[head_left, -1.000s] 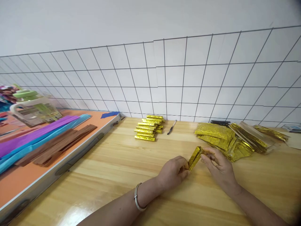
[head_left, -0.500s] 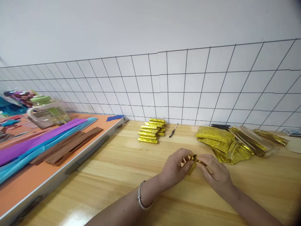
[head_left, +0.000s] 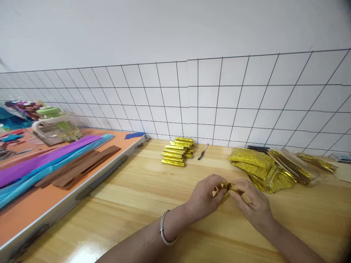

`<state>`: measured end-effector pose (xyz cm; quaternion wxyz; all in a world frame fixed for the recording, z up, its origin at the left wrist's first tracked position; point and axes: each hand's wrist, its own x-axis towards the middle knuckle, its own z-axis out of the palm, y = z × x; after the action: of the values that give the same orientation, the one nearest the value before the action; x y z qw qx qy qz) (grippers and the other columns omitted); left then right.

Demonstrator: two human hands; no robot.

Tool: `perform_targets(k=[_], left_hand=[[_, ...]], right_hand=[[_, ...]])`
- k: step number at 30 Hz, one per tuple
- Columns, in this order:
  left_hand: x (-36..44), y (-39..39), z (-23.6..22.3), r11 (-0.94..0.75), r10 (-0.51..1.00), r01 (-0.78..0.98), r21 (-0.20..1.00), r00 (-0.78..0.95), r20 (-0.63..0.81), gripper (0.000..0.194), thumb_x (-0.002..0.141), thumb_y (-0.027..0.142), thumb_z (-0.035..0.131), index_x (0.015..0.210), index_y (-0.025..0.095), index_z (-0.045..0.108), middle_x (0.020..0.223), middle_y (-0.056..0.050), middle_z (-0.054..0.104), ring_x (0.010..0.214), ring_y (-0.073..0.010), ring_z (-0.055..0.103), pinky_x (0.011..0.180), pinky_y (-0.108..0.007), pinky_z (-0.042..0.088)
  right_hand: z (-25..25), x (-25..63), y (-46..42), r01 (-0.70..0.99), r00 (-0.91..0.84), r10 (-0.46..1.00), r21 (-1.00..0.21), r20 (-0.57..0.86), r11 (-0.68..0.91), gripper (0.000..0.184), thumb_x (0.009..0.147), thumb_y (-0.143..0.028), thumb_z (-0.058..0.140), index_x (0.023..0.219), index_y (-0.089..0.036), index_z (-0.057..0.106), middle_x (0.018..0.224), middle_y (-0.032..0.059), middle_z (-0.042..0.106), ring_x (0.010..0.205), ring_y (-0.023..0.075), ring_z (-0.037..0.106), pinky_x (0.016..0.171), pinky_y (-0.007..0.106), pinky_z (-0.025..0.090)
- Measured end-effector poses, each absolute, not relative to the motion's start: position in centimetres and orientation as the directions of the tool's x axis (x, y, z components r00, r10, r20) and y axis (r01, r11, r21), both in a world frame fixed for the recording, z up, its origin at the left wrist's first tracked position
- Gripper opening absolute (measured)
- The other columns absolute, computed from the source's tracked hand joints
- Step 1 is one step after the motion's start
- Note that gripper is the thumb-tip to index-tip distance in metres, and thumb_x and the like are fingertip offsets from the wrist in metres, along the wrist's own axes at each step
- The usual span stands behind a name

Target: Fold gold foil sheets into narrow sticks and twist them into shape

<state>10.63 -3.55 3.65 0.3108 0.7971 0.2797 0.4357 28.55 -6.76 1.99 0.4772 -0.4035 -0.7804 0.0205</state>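
A small folded piece of gold foil paper (head_left: 226,188) sits pinched between both my hands just above the wooden table (head_left: 142,204). My left hand (head_left: 205,197), with a silver bangle (head_left: 164,233) on its wrist, closes its fingertips on the piece's left end. From the right, my right hand (head_left: 251,202) grips the other end with curled fingers. Most of the piece is hidden by my fingers. A loose pile of gold foil sheets (head_left: 263,166) lies just beyond my right hand. Farther back a neat stack of folded gold bars (head_left: 177,151) rests near the wall.
A black pen (head_left: 203,151) lies beside the bar stack. On the left, an orange board (head_left: 41,204) carries purple, blue and brown paper strips (head_left: 63,162) and a clear lidded jar (head_left: 53,126). A wire grid (head_left: 219,102) lines the white wall.
The gold piece stood up long between my fingertips a second ago; both hands have since closed together over it, so little shows. The view shifted slightly.
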Motion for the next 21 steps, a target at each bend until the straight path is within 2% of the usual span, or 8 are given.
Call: perform_targets(k=[7, 16, 21], left_hand=[[10.5, -3.4, 3.4, -0.638, 0.732, 0.173, 0.750, 0.439, 0.521, 0.019, 0.079, 0.011, 0.050, 0.093, 0.019, 0.060, 0.081, -0.004, 0.062, 0.072, -0.0138, 0.055, 0.062, -0.022, 0.042], [10.7, -3.4, 3.0, -0.663, 0.727, 0.205, 0.720, 0.406, 0.554, 0.019, 0.078, 0.011, 0.051, 0.093, 0.020, 0.059, 0.082, -0.004, 0.062, 0.073, -0.0146, 0.056, 0.068, -0.025, 0.044], [10.8, -3.5, 2.9, -0.678, 0.721, 0.217, 0.703, 0.386, 0.576, 0.018, 0.079, 0.012, 0.051, 0.094, 0.019, 0.058, 0.081, -0.004, 0.062, 0.071, -0.0138, 0.056, 0.066, -0.024, 0.045]], right_hand=[[2.3, 28.8, -6.7, 0.640, -0.293, 0.603, -0.316, 0.742, 0.700, 0.024, 0.081, -0.012, 0.055, 0.101, -0.026, 0.058, 0.089, 0.0037, 0.064, 0.085, 0.0184, 0.062, 0.074, 0.032, 0.052], [2.5, 28.8, -6.7, 0.678, -0.326, 0.652, -0.311, 0.685, 0.666, 0.022, 0.083, -0.012, 0.053, 0.101, -0.025, 0.055, 0.089, 0.0033, 0.063, 0.085, 0.0177, 0.060, 0.074, 0.031, 0.050], [3.2, 28.5, -6.9, 0.694, -0.334, 0.673, -0.311, 0.660, 0.650, 0.020, 0.083, -0.013, 0.052, 0.098, -0.025, 0.055, 0.086, 0.0025, 0.063, 0.083, 0.0175, 0.060, 0.073, 0.030, 0.049]])
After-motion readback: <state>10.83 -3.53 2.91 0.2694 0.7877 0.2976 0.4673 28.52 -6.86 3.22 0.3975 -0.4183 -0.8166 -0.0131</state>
